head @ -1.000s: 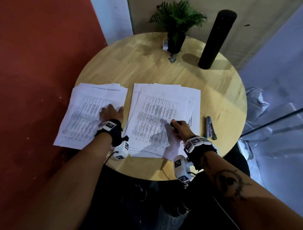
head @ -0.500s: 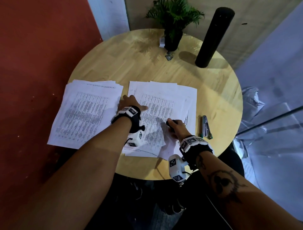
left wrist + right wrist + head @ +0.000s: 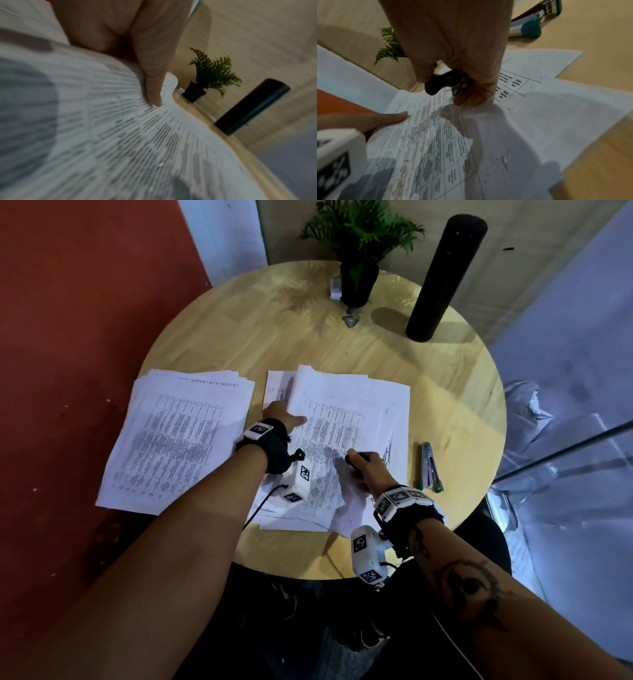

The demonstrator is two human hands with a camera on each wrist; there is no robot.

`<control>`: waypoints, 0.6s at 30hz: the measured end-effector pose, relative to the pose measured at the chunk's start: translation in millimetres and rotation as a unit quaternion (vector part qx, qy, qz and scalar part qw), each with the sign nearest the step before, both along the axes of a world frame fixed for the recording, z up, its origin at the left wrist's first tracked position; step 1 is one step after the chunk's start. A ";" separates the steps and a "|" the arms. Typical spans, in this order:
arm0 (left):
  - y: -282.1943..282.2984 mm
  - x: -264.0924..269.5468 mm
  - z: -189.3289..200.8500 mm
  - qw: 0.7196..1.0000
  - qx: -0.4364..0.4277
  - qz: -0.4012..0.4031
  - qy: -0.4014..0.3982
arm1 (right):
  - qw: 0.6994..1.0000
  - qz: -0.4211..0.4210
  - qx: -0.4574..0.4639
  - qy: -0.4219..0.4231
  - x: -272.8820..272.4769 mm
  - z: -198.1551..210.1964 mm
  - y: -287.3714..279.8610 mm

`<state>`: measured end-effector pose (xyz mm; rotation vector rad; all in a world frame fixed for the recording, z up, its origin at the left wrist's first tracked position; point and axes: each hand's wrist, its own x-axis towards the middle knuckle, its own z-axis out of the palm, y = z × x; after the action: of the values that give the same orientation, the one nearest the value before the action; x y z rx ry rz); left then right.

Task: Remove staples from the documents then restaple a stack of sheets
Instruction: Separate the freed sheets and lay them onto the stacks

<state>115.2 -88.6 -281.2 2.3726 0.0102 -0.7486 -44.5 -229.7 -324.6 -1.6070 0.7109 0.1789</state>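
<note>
The right hand (image 3: 371,470) is curled around a small black staple remover (image 3: 444,82), thumb on one side and fingers on the other, with its knuckles resting on the right stack of papers (image 3: 356,419). The remover's metal claws point down toward the sheet, just above it.

The left hand (image 3: 281,419) has its thumb (image 3: 152,83) pressed on top of the upper sheet (image 3: 120,135) of that stack, and the other fingers go out of sight under the sheet's left edge, so it pinches the sheet, whose left side and far left corner are lifted and curved off the pages below. A second pile of papers (image 3: 178,436) lies flat just to the left, close beside the first with a narrow strip of table showing between them. Both piles lie with their long sides running away from the person, print facing up.

A stapler (image 3: 430,467) with green ends lies on the round wooden table (image 3: 239,337) just right of the right stack, its length also pointing away from the person. At the far edge a dark pot holds a green plant (image 3: 359,237), and a tall black cylinder (image 3: 445,275) stands to its right.

Half a second ago the left hand lay on the left edge of the right stack with the page flat; a second ago it rested on the left pile. The right hand has kept its place with the remover.
</note>
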 end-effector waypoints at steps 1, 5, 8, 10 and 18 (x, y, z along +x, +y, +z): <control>2.3 -2.5 -0.2 1.000 0.006 -0.021 0.002 | 1.000 0.000 0.000 -0.001 0.0 0.1 0.0; 11.0 -5.3 6.1 0.996 0.021 -0.071 0.051 | 1.000 -0.008 0.010 -0.002 -0.6 6.8 2.2; 15.2 -4.5 11.0 0.996 -0.001 -0.063 0.063 | 1.000 -0.005 0.024 0.012 -1.5 14.2 3.8; 19.7 -8.9 15.9 0.999 -0.033 -0.032 0.025 | 0.998 -0.018 0.040 0.035 -2.7 23.7 1.8; 42.2 -28.3 68.6 0.965 -0.237 0.025 -0.105 | 0.986 -0.058 -0.066 -0.141 -7.3 111.8 -28.4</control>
<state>86.9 -46.4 -212.6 1.9689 -0.1782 -0.4121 -51.8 -258.0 -212.8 -1.6693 0.6023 -0.1822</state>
